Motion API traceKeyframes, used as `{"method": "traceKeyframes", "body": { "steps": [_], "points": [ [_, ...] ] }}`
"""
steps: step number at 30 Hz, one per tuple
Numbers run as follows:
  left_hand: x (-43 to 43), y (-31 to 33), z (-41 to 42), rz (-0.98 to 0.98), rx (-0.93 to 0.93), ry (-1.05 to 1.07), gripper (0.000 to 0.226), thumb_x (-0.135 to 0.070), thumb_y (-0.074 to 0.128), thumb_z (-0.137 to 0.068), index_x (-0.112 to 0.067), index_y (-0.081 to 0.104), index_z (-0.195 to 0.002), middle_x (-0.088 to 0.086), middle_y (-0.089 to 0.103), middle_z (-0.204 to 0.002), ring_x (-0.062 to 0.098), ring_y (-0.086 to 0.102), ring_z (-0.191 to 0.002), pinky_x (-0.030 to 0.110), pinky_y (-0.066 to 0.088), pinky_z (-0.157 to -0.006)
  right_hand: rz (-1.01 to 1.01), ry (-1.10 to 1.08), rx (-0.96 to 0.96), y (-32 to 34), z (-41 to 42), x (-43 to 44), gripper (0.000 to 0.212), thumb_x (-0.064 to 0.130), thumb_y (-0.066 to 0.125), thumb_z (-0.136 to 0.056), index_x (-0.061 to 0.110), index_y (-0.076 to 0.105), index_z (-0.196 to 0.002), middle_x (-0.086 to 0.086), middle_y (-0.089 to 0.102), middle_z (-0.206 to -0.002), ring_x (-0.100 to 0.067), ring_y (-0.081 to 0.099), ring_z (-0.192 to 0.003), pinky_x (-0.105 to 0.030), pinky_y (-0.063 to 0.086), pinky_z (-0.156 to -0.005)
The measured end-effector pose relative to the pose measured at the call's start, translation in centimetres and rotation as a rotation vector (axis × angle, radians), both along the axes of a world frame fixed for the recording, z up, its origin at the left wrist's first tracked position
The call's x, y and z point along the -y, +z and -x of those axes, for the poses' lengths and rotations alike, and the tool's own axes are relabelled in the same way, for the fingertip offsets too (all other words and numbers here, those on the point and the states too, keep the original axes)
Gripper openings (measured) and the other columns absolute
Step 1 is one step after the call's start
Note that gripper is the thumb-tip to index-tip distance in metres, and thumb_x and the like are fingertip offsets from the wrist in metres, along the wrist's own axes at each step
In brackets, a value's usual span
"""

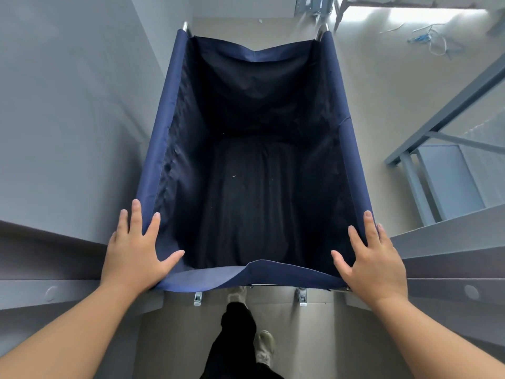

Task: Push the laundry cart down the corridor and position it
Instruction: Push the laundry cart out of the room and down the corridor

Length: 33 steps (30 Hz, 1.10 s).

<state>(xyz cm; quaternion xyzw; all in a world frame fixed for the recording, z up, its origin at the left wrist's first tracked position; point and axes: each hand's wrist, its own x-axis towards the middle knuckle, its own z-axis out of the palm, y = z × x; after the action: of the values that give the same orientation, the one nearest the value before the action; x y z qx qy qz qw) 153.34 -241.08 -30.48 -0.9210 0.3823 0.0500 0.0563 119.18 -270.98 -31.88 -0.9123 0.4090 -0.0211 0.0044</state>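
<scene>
The laundry cart [164, 127] is a deep navy fabric bin on a metal frame, seen from above in the middle of the view, and its dark inside holds nothing visible. My left hand [136, 250] lies flat on the near left corner of its rim, fingers spread. On the near right corner rests my right hand [374, 258], also flat with fingers apart. Neither hand wraps around the rim. Two small casters [198, 298] show under the near edge.
A grey wall [68, 105] runs close along the cart's left side. Grey door-frame edges [451, 242] flank both my hands. A grey metal bed frame [442, 170] stands at the right, loose cables [434, 42] lie on the beige floor far right. My legs are below the cart.
</scene>
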Motion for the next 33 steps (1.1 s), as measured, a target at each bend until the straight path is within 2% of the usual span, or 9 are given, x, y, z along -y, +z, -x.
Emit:
{"method": "traceKeyframes", "body": {
  "steps": [4,11,13,15,17,22,26,28,33],
  "points": [
    [1.6,0.0,-1.5,0.007,-0.008,0.016,0.108,-0.082,0.035,-0.072,-0.007,0.053,-0.149,0.027,0.020,-0.167,0.054,0.033,-0.145,0.063,0.050,-0.100,0.001,-0.004,0.015,0.1,-1.6,1.7,0.068,0.055,0.043,-0.084,0.007,0.064,-0.127,-0.015,0.034,-0.159,-0.046,0.051,-0.130,-0.053,0.056,-0.084],
    [4.9,-0.3,-5.1,0.026,-0.034,0.019,0.107,-0.082,0.038,-0.072,-0.007,0.055,-0.146,0.026,0.021,-0.167,0.053,0.035,-0.145,0.063,0.053,-0.095,0.004,-0.013,0.009,0.2,-5.0,4.9,0.064,0.053,0.050,-0.083,0.008,0.066,-0.125,-0.014,0.036,-0.159,-0.044,0.052,-0.130,-0.050,0.057,-0.079],
    [5.8,-0.3,-6.0,0.028,-0.026,0.016,0.106,-0.082,0.038,-0.072,-0.008,0.055,-0.146,0.025,0.021,-0.167,0.053,0.035,-0.145,0.063,0.053,-0.095,0.004,-0.025,0.000,0.1,-5.8,5.8,0.057,0.047,0.063,-0.084,0.008,0.067,-0.125,-0.014,0.036,-0.159,-0.044,0.052,-0.131,-0.050,0.057,-0.078],
    [6.8,-0.2,-7.1,0.033,-0.029,0.020,0.106,-0.082,0.039,-0.072,-0.008,0.055,-0.146,0.025,0.021,-0.167,0.053,0.035,-0.145,0.063,0.052,-0.096,-0.009,-0.029,-0.006,0.1,-6.8,6.9,0.059,0.043,0.076,-0.079,0.008,0.066,-0.126,-0.014,0.035,-0.159,-0.044,0.050,-0.132,-0.052,0.057,-0.080],
    [7.8,-0.2,-8.0,0.036,-0.032,0.023,0.106,-0.081,0.039,-0.072,-0.008,0.055,-0.147,0.025,0.020,-0.168,0.053,0.034,-0.145,0.063,0.052,-0.096,-0.027,-0.030,-0.007,0.0,-7.7,7.8,0.061,0.041,0.079,-0.076,0.008,0.066,-0.126,-0.014,0.035,-0.159,-0.045,0.050,-0.132,-0.053,0.058,-0.081],
    [10.3,-0.1,-10.5,0.037,-0.041,0.011,0.104,-0.080,0.040,-0.072,-0.007,0.057,-0.144,0.026,0.021,-0.167,0.054,0.037,-0.143,0.062,0.053,-0.094,-0.007,-0.020,0.004,-0.1,-10.0,10.3,0.058,0.043,0.073,-0.081,0.008,0.066,-0.126,-0.013,0.034,-0.160,-0.044,0.049,-0.133,-0.052,0.057,-0.081],
    [12.3,0.0,-12.4,0.041,-0.051,0.014,0.105,-0.080,0.039,-0.072,-0.007,0.057,-0.145,0.025,0.020,-0.168,0.053,0.037,-0.144,0.060,0.052,-0.096,-0.016,-0.023,0.005,0.2,-12.1,12.3,0.061,0.048,0.061,-0.079,0.007,0.068,-0.124,-0.015,0.036,-0.158,-0.045,0.050,-0.132,-0.052,0.057,-0.078],
    [13.2,0.0,-13.3,0.037,-0.052,0.014,0.104,-0.080,0.039,-0.072,-0.008,0.057,-0.145,0.025,0.019,-0.168,0.053,0.037,-0.145,0.059,0.052,-0.098,-0.015,-0.019,0.002,0.1,-12.9,13.3,0.058,0.047,0.065,-0.082,0.007,0.067,-0.124,-0.015,0.034,-0.159,-0.045,0.049,-0.132,-0.052,0.057,-0.078],
    [15.5,0.1,-15.6,0.048,-0.055,0.023,0.100,-0.076,0.058,-0.072,-0.010,0.056,-0.147,0.023,0.018,-0.169,0.051,0.036,-0.146,0.058,0.053,-0.098,-0.032,-0.034,-0.010,0.0,-15.2,15.6,0.065,0.044,0.081,-0.073,0.009,0.067,-0.126,-0.013,0.032,-0.160,-0.042,0.046,-0.135,-0.052,0.057,-0.073]
  ]
}}
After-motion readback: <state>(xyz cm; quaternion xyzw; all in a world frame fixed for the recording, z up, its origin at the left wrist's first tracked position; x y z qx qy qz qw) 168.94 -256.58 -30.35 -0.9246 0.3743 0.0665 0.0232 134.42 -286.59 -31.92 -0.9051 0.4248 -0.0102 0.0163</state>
